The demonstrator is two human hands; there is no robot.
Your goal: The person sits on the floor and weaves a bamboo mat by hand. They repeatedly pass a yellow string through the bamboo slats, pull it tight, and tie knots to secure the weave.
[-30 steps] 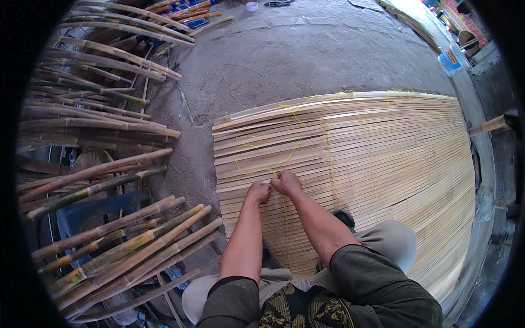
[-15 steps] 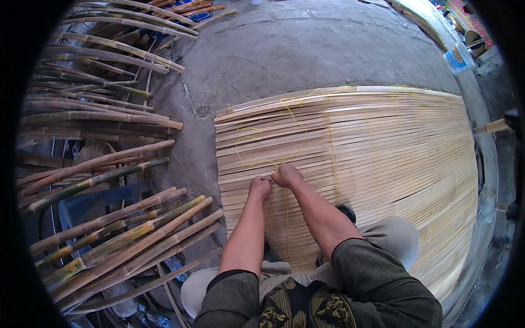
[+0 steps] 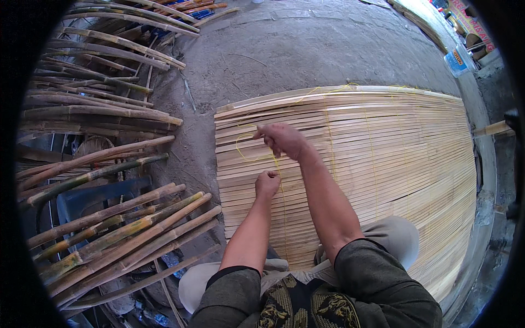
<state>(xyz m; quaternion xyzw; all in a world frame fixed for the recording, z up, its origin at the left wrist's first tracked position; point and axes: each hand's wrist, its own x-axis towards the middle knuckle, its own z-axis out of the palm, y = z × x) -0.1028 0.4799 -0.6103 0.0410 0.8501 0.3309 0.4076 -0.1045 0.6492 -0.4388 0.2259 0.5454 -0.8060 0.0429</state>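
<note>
A mat of thin pale bamboo slats (image 3: 394, 164) lies on the ground under my hands, bound by rows of yellow string. Near its left side, my left hand (image 3: 268, 183) pinches the yellow string (image 3: 276, 162) low against the slats. Farther up the mat is my right hand (image 3: 281, 139), raised over the slats with its index finger pointing left and the other fingers curled around the string. A loose loop of the string curves over the slats just left of the right hand. The exact grip of the right fingertips is partly hidden.
Stacked bamboo poles (image 3: 104, 115) fill the left side, with more poles (image 3: 136, 240) ending close to the mat's near left corner. A dark blue chair (image 3: 82, 199) stands among them. At the far right sits a clear plastic container (image 3: 458, 61) with a blue label.
My right hand has moved up and slightly left, away from my left hand, drawing the string with it. The string's loop has shrunk. My left hand has shifted slightly up and right.
</note>
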